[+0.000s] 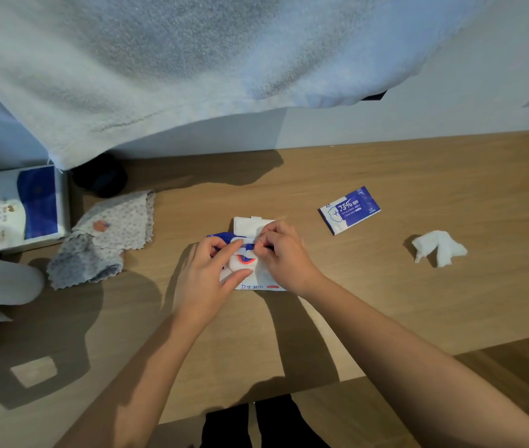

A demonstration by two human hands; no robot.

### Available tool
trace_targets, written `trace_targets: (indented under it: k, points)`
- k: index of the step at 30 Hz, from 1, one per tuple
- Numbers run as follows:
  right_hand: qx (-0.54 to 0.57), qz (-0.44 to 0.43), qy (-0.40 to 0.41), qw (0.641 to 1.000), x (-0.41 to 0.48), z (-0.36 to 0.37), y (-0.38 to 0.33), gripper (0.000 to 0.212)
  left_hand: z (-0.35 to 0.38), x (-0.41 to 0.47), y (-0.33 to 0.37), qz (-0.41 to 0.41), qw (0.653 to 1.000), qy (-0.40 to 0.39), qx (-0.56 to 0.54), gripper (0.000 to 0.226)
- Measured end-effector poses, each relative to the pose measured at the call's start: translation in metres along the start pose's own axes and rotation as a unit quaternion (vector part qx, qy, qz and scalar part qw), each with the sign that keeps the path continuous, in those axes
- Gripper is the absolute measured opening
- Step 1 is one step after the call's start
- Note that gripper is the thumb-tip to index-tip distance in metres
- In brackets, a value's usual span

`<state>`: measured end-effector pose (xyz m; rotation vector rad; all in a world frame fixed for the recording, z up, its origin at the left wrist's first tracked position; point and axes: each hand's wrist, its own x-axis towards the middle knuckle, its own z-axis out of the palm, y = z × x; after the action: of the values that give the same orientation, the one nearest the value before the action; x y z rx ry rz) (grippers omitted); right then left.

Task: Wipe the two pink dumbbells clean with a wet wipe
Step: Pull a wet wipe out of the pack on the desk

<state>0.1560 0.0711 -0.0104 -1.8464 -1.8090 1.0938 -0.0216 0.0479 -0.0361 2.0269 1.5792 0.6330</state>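
Wood-grain surface [386, 302] carries everything, and the wet-wipe pack [253, 287] lies at its middle, just in front of us, where both hands can meet over it. Its white lid flap [250, 225] is folded back to the far side, out of the way of the opening.

Our left hand [205, 279] grips the pack from the left, thumb on the near side and fingers [230, 250] bent across the top, so that the pack does not lift with the sheet. Our right hand [284, 257] comes in from the right with its fingers [268, 243] curled tight into a pinch at the mouth of the pack. We judge that they have the top wet wipe [259, 269], though the hand hides most of it.

No pink dumbbells are in view, so we judge the wiping not yet begun; this is the step of drawing a wipe. The pull calls for a firm hold-down, or several sheets may come out together.

To the right, well apart from the pack, lies a blue alcohol-wipe sachet [348, 210], and farther right a crumpled white wipe [439, 248]. To the left a patterned cloth [111, 234] lies just beside a tissue box [30, 205], with a paper roll [1, 279] nearer us. A pale towel [192, 59] hangs over the far edge.
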Motion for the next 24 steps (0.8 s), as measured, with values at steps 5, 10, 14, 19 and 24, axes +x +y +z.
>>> trace_targets:
  k: [5, 10, 14, 19, 24]
  points:
    - [0.149, 0.035, -0.003, 0.988, -0.001, -0.014, -0.01, 0.018, 0.005, 0.0, 0.001, 0.001, 1.0, -0.001, 0.024, 0.058]
    - [0.088, 0.003, 0.005, 0.996, 0.002, -0.02, -0.002, 0.011, 0.006, -0.002, 0.003, -0.015, 0.999, 0.002, 0.029, 0.058]
    - [-0.079, -0.053, 0.01, 0.995, -0.006, -0.008, 0.011, 0.016, 0.004, -0.004, 0.005, -0.038, 0.999, -0.005, 0.027, 0.06]
    - [-0.117, -0.098, 0.06, 0.987, -0.006, -0.005, 0.006, 0.006, 0.004, -0.002, 0.009, -0.053, 0.998, 0.0, 0.045, 0.057]
    - [0.051, -0.04, 0.04, 0.997, -0.009, -0.007, 0.006, 0.017, 0.007, -0.001, 0.013, -0.037, 0.998, 0.004, 0.05, 0.055]
